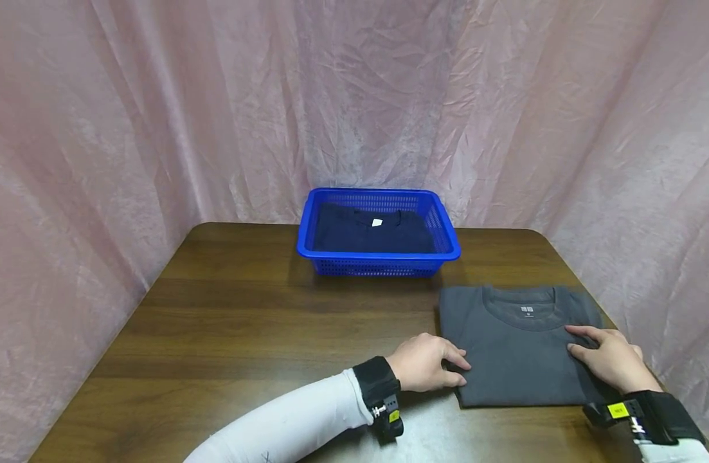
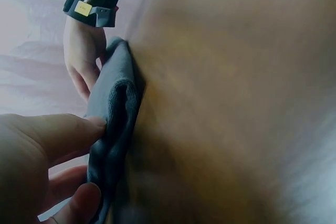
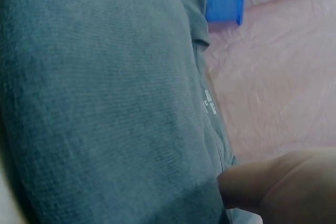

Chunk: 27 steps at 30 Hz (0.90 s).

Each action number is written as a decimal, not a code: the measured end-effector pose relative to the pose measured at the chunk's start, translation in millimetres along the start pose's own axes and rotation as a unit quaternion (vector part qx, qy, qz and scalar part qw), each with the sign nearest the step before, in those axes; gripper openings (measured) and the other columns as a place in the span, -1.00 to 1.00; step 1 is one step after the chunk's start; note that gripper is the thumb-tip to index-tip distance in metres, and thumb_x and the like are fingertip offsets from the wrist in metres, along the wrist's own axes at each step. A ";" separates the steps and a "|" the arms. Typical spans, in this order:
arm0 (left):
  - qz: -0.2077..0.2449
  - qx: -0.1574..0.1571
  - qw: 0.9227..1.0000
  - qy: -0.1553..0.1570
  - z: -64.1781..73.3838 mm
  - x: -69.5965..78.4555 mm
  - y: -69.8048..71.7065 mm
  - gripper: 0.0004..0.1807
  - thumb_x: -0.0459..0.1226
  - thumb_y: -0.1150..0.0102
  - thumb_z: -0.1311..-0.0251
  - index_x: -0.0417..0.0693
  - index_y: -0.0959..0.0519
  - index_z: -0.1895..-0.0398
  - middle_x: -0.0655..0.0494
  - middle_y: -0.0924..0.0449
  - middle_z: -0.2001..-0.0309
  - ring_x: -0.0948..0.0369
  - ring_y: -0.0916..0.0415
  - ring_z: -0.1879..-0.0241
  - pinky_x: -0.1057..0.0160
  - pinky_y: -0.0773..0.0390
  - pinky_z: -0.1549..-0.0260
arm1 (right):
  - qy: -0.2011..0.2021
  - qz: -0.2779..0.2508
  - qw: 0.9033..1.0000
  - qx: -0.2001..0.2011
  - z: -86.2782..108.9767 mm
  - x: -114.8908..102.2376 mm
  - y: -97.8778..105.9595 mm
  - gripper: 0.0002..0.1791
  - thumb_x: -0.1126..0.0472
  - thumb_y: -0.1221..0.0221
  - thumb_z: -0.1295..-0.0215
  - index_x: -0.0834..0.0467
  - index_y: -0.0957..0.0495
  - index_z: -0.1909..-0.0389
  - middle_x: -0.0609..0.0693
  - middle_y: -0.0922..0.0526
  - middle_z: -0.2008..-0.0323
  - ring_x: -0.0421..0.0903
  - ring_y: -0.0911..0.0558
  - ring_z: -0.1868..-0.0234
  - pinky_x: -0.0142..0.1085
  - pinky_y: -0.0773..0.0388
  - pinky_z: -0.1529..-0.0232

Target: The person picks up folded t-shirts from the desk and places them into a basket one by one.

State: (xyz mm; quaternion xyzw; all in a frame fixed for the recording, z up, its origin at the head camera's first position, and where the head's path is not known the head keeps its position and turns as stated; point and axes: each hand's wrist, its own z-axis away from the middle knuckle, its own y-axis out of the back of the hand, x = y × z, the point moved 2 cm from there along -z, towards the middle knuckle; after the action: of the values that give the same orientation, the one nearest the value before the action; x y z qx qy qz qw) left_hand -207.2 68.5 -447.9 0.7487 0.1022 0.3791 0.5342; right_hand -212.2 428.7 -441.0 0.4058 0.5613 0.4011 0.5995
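Note:
A dark grey T-shirt (image 1: pixel 522 360) lies folded on the table, its collar at the far side and a small white print inside the neck. My left hand (image 1: pixel 429 362) is at the shirt's left edge, thumb and fingers apart; in the left wrist view its fingertips (image 2: pixel 94 129) touch the stacked folds. Over the right edge, my right hand (image 1: pixel 611 360) rests with fingertips on the cloth near the collar. The right wrist view shows a digit of the right hand (image 3: pixel 273 187) against the grey fabric (image 3: pixel 115 87).
Toward the back of the wooden table (image 1: pixel 244 308) stands a blue plastic basket (image 1: pixel 377 256). Inside it lies a folded navy garment (image 1: pixel 354 235) with a white label. Pink curtains (image 1: pixel 244 116) hang around the table's back and sides.

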 end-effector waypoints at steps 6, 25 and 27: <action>-0.003 -0.001 1.000 -0.003 8.4 5.5 1.3 -0.76 0.01 -0.38 -0.22 0.34 -0.78 0.05 0.49 -0.69 -0.08 0.52 -0.57 -0.11 0.55 -0.52 0.00 | 0.013 -0.001 1.000 -0.002 11.7 -4.4 0.4 -0.45 0.06 -0.16 -0.44 0.37 -0.47 -0.27 0.61 -0.48 -0.13 0.50 -0.26 -0.19 0.30 -0.07 0.04; 0.497 0.082 0.792 0.346 -2.5 21.9 14.3 -0.11 -0.32 -0.45 0.00 -0.38 -0.16 -0.35 -0.24 -0.33 -0.22 -0.09 -0.49 -0.12 -0.15 -0.68 0.04 | -0.237 0.019 0.965 -0.113 11.0 53.4 28.1 0.15 -0.43 0.15 -0.43 0.76 -0.19 -0.22 0.70 -0.32 -0.14 0.48 -0.50 -0.07 0.16 -0.54 -0.06; 0.565 0.074 0.744 0.349 -6.8 22.2 12.9 -0.23 -0.40 -0.41 -0.02 -0.42 -0.19 -0.24 -0.20 -0.40 -0.13 -0.10 -0.53 -0.05 -0.19 -0.69 0.10 | -0.236 0.002 0.963 -0.133 10.2 59.1 28.2 0.20 -0.47 0.17 -0.40 0.77 -0.18 -0.22 0.69 -0.37 -0.08 0.38 -0.57 0.03 0.06 -0.60 0.04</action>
State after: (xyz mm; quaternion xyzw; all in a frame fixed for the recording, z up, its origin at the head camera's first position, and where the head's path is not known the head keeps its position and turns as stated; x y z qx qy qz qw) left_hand -199.7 80.5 -425.4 0.5220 -0.1326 0.8375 0.0927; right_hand -200.0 493.4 -434.7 0.4065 0.3445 0.3663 0.7628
